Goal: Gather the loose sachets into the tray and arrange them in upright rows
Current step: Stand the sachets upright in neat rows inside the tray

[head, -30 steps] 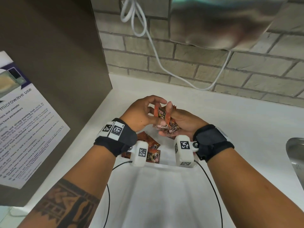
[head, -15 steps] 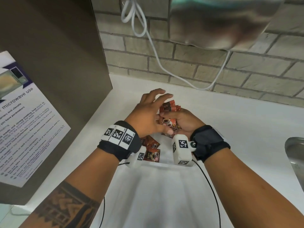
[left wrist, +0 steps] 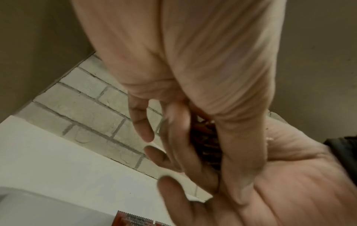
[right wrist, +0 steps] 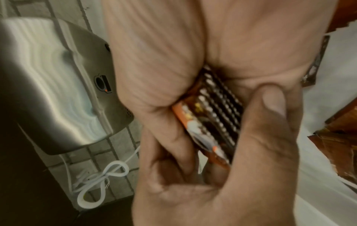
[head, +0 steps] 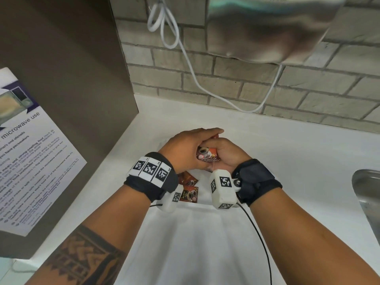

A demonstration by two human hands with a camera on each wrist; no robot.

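A stack of red-brown coffee sachets (head: 206, 154) is clasped between both hands over the far end of the white tray (head: 202, 205). My right hand (head: 228, 155) cups the stack from the right and below. My left hand (head: 190, 147) lies over it from the left, its thumb and fingers wrapped round the stack's edges (right wrist: 212, 116). Most of the stack is hidden by the hands. Two loose sachets (head: 188, 194) lie flat in the tray under my left wrist. In the right wrist view more sachets (right wrist: 340, 146) show at the right edge.
A steel hand dryer (head: 267, 27) hangs on the brick wall, and a white cable (head: 185, 56) loops down from it. A brown cabinet panel with a microwave notice (head: 30, 153) stands at the left. A steel sink edge (head: 367, 194) shows at the right of the white counter (head: 298, 153).
My left hand went from pinching a sachet at the top of the stack to lying over the stack and closing round it. Both hands sank a little toward the tray.
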